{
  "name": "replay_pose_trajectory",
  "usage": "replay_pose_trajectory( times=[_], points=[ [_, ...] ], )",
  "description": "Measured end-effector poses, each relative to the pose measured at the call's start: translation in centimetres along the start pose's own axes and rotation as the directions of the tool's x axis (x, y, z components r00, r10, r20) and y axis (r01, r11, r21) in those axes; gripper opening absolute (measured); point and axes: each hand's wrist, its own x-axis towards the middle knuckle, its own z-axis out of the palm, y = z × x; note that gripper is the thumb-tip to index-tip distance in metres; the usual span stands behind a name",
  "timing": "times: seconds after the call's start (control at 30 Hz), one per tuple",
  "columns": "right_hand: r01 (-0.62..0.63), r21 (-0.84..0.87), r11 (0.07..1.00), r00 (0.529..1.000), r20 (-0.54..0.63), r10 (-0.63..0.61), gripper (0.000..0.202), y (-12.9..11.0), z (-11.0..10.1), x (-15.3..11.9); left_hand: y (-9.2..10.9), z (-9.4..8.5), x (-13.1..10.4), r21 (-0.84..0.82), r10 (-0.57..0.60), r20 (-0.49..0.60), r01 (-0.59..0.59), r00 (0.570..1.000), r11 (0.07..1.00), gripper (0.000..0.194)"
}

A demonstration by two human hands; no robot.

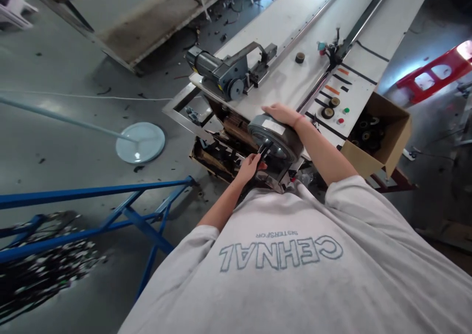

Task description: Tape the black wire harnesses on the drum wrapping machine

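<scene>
White metal table (291, 81), a grey round drum (273, 126) at its near end, right hand (282, 114) laid open over the rim, left hand (250, 168) closed on a slim black piece (264, 150) by the hub, fingers perhaps pinched should the drum turn.

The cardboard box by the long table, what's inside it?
Inside the cardboard box you can see a jumble of dark, round rolls, some with pale middles. Whatever is underneath them is covered, so I can't tell what's at the bottom.
</scene>
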Motion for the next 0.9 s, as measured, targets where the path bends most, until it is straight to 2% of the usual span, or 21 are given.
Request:
replay_pose_trajectory(
  times=[0.03,0.13,0.2,0.23,0.3,0.37,0.43,0.5,0.57,0.63,0.7,0.77,0.8,0.83,0.9],
  points=[
    [-0.065,-0.006,0.998,0.998,-0.004,0.065,0.053,0.6,-0.5,-2.5,-0.2,0.0,-0.4,0.054,0.046,-0.01,-0.046,0.999,0.998,0.027],
    [-0.114,0.082,0.99,0.986,-0.114,0.123,0.063,3.2,-1.9,-10.2,-0.7,0.1,-2.1,0.253,0.195,-0.06,-0.174,0.979,0.952,0.027],
    [-0.216,0.086,0.973,0.97,-0.096,0.224,0.07,4.6,-2.5,-13.2,-0.9,0.3,-3.1,0.377,0.259,-0.063,-0.217,0.964,0.9,0.032],
    [-0.255,0.069,0.964,0.963,-0.069,0.26,0.071,4.9,-2.7,-13.6,-0.8,0.4,-3.6,0.431,0.275,-0.054,-0.226,0.96,0.874,0.035],
    [-0.299,0.01,0.954,0.953,-0.045,0.299,0.07,4.7,-2.9,-12.5,-0.3,0.9,-4.0,0.541,0.276,-0.042,-0.21,0.96,0.814,0.037],
    [-0.329,-0.03,0.944,0.941,-0.096,0.325,0.068,3.9,-2.8,-10.1,0.8,1.6,-3.8,0.68,0.236,-0.055,-0.137,0.97,0.721,0.037],
    [-0.388,-0.046,0.92,0.909,-0.186,0.374,0.065,3.6,-2.7,-8.0,2.2,2.2,-3.2,0.807,0.16,-0.091,-0.021,0.983,0.59,0.044],
    [-0.501,-0.142,0.854,0.842,-0.307,0.443,0.053,4.3,-2.7,-7.3,3.9,2.3,-2.4,0.89,0.104,-0.101,0.043,0.989,0.454,0.056],
    [-0.659,-0.295,0.692,0.727,-0.485,0.486,0.037,6.1,-2.8,-7.9,5.6,1.3,-1.5,0.938,0.114,-0.086,0.042,0.99,0.345,0.063],
    [-0.769,-0.355,0.532,0.621,-0.61,0.491,0.058,8.1,-2.9,-9.2,7.2,-0.5,-0.8,0.959,0.181,-0.096,0.042,0.979,0.279,0.063],
    [-0.806,-0.308,0.506,0.573,-0.621,0.535,0.073,9.6,-3.1,-10.5,8.5,-2.5,-0.1,0.963,0.239,-0.124,0.058,0.963,0.264,0.062],
    [-0.803,-0.195,0.563,0.561,-0.565,0.605,0.065,10.0,-3.4,-11.6,9.4,-4.0,0.4,0.956,0.251,-0.115,0.038,0.961,0.291,0.061],
    [-0.781,-0.116,0.613,0.572,-0.526,0.63,0.056,9.7,-3.7,-12.3,9.7,-4.3,0.6,0.951,0.239,-0.097,0.019,0.966,0.309,0.061],
    [-0.736,-0.029,0.677,0.601,-0.489,0.632,0.046,9.1,-3.9,-13.2,9.9,-4.4,0.7,0.945,0.22,-0.079,0.003,0.972,0.328,0.061],
    [-0.544,0.13,0.829,0.721,-0.433,0.541,0.032,6.8,-4.0,-15.5,10.0,-4.1,0.9,0.933,0.177,-0.067,-0.001,0.982,0.359,0.06]
  ],
)
